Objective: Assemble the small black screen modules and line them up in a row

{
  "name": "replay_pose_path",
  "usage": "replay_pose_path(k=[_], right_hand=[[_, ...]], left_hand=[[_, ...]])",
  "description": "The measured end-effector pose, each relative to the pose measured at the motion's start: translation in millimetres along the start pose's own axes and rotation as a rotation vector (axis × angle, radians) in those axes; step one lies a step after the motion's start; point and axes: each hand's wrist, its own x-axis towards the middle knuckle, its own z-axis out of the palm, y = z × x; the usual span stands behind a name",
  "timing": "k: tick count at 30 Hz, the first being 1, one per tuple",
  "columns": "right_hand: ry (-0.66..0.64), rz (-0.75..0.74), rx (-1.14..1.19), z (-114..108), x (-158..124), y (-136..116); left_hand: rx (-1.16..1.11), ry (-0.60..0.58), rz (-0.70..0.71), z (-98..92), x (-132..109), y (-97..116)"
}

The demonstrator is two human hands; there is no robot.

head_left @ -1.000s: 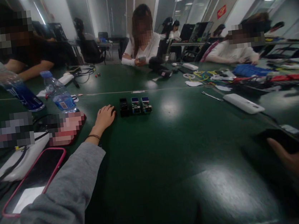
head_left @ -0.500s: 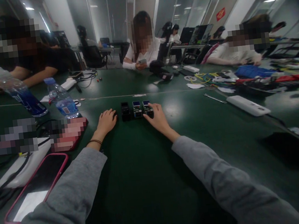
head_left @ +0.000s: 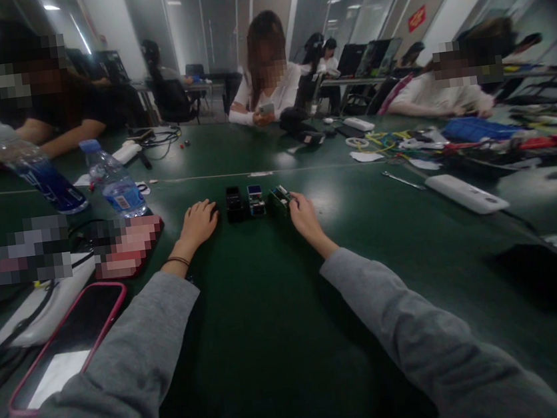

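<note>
My right hand [head_left: 305, 216] grips a small green circuit board [head_left: 279, 199], turned on its side so that its edge and parts show. To its left stands a second small circuit board with a little screen [head_left: 256, 199]. Farther left is a black block-shaped device [head_left: 234, 204], dark enough that its details are hard to make out. My left hand [head_left: 200, 222] lies flat on the green table [head_left: 251, 319], fingers stretched out, just left of the black device and apart from it.
Two water bottles [head_left: 118, 187], a red phone [head_left: 132, 246], a pink-edged phone [head_left: 72, 340] and cables are at the left. A wrench [head_left: 402, 180], a white power strip [head_left: 466, 193] and tangled wires [head_left: 386, 143] lie at the right. People sit across the table.
My right hand has turned the rightmost circuit board onto its side and shifted it slightly right, away from the middle one. My left hand stays in place.
</note>
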Motion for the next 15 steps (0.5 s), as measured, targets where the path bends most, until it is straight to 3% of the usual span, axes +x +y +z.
replay_pose_path(k=[9, 15], right_hand=[[0.061, -0.136, -0.085, 1.3, -3.2, 7.7], [0.066, 0.018, 0.056, 1.6, 0.0, 10.2]], left_hand=[[0.003, -0.020, 0.002, -4.1, -2.0, 2.3], [-0.010, -0.031, -0.007, -3.3, -1.3, 1.0]])
